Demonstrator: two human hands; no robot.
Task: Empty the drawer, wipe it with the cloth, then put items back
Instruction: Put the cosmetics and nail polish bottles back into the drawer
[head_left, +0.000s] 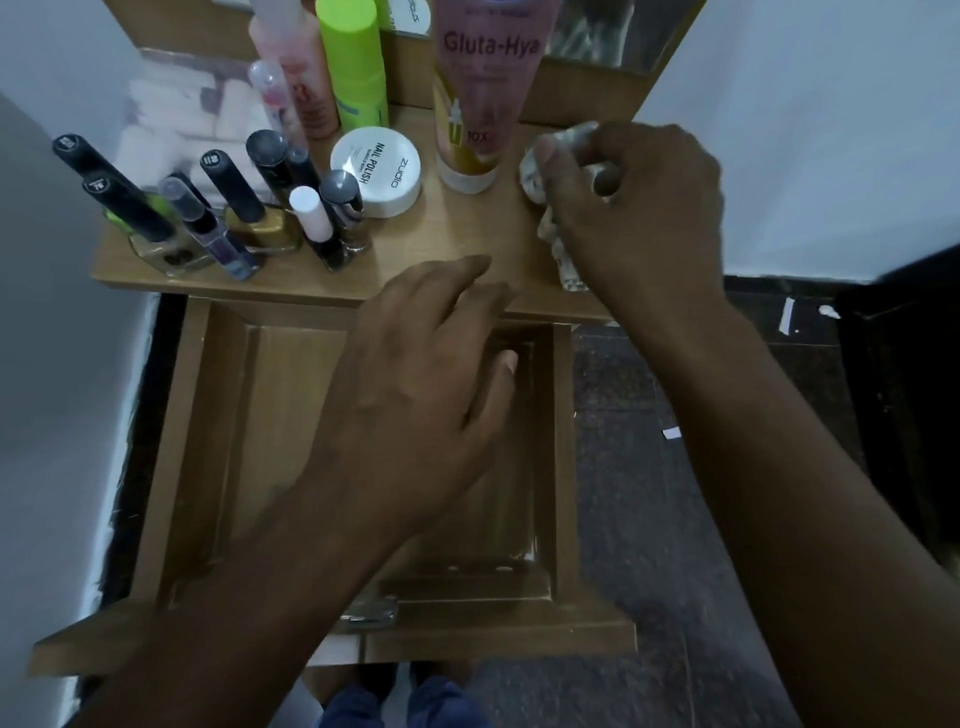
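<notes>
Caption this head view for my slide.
Right hand grips cloth on shelf; left hand hovers over emptied drawer.

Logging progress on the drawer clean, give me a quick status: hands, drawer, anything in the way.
Right hand grips cloth on the tabletop. Left hand open over the drawer. Visible drawer floor bare. Nail polish bottles on top.

One drawer (563, 441) stands pulled out at six o'clock. On the tabletop (457, 234): about eight small nail polish bottles (244, 208) clustered at ten o'clock, one round white nail polish remover tub (376, 171), three tall bottles (353, 67) at twelve, one pink tube (480, 88), one crumpled cloth (535, 171) at two o'clock. Two hands (415, 374) show.
</notes>
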